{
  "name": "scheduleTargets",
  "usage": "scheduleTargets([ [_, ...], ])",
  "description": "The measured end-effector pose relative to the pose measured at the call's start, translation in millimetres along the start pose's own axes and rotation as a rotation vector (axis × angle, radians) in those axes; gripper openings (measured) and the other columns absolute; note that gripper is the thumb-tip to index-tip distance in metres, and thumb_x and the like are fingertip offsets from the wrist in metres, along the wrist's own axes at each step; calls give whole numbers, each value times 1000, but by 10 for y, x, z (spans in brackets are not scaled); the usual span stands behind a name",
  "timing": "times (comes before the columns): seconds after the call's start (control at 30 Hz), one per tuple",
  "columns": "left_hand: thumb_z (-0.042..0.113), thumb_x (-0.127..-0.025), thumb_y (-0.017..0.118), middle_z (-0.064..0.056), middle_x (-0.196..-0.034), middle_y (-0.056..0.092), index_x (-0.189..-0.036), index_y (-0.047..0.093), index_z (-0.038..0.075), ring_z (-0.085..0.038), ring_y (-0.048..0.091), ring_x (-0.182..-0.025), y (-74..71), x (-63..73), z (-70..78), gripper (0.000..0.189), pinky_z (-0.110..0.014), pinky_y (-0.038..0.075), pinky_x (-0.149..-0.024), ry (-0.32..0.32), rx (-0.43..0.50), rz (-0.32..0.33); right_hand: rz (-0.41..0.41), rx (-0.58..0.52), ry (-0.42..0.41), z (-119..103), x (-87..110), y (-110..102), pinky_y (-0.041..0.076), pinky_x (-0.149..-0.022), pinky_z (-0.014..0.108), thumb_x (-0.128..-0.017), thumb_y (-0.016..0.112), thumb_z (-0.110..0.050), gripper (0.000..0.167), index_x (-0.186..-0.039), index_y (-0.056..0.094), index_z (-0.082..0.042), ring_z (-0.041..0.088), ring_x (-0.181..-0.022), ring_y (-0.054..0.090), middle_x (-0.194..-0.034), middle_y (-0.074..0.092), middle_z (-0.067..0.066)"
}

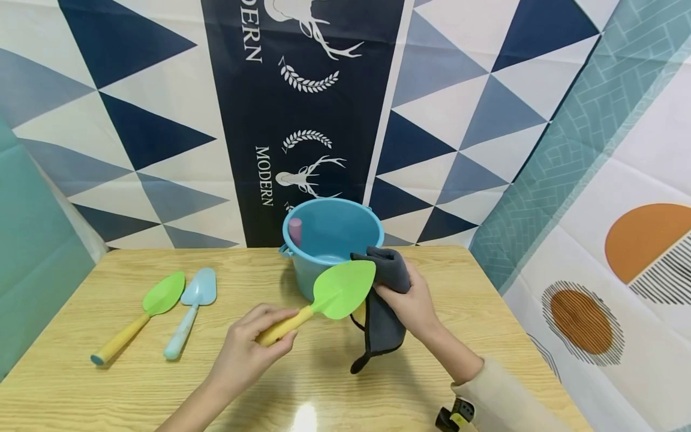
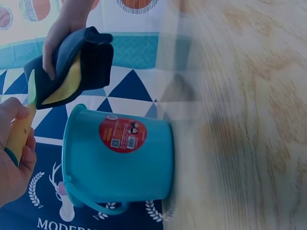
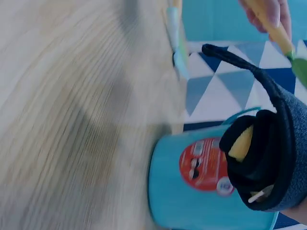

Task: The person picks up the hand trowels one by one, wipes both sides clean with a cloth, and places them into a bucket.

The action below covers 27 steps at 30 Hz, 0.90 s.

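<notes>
In the head view my left hand (image 1: 248,348) grips the yellow handle of a small trowel (image 1: 345,289) with a green, leaf-shaped blade. The blade points up and to the right, overlapping the front of a blue bucket (image 1: 305,273). My right hand (image 1: 412,303) holds a folded dark grey cloth (image 1: 385,327) with black edging, close beside the blade. Yellow shows inside the folds of the cloth (image 2: 91,62) in the left wrist view. A black strap or loop hangs from its lower end. The fingers behind the cloth are partly hidden.
On the table's left lie a second green trowel (image 1: 166,294) with a yellow handle and a light blue trowel (image 1: 200,288). A purple stick-like end (image 1: 295,231) shows inside the bucket, which stands at the table's back edge. Patterned fabric (image 1: 442,120) hangs behind.
</notes>
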<state>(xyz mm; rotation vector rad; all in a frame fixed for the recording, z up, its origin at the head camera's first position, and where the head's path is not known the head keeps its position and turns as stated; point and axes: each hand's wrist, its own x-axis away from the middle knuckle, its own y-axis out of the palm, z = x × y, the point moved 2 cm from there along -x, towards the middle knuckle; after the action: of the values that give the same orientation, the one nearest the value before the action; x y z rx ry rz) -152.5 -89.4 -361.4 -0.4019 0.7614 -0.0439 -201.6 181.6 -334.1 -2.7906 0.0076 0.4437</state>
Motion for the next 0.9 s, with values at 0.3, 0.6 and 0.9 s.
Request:
scheduleTargets([
  [0.3, -3, -73, 74, -2, -94, 67, -105, 71, 10, -5, 56, -73, 66, -57, 25, 36, -17, 48, -53, 15, 59, 50, -106, -273, 137, -145, 83, 165, 55, -80, 32, -87, 60, -5, 49, -133, 43, -6, 11, -96, 64, -115, 56, 5],
  [0.6, 1, -76, 74, -2, -96, 67, -106, 71, 11, -5, 55, -73, 90, -108, 96, 32, -21, 49, -51, -70, 119, 44, -188, -143, 78, -104, 148, 223, 54, -82, 31, -85, 63, -4, 46, -129, 49, -6, 9, -96, 63, -118, 56, 22],
  [0.9, 1, -77, 73, -3, -98, 68, -106, 71, 11, -5, 59, -77, 80, -90, 100, 31, -23, 51, -55, -105, 173, 31, -52, -186, 103, -203, 46, 51, 54, -80, 30, -86, 62, -4, 48, -132, 46, -6, 9, -95, 63, -118, 56, 13],
])
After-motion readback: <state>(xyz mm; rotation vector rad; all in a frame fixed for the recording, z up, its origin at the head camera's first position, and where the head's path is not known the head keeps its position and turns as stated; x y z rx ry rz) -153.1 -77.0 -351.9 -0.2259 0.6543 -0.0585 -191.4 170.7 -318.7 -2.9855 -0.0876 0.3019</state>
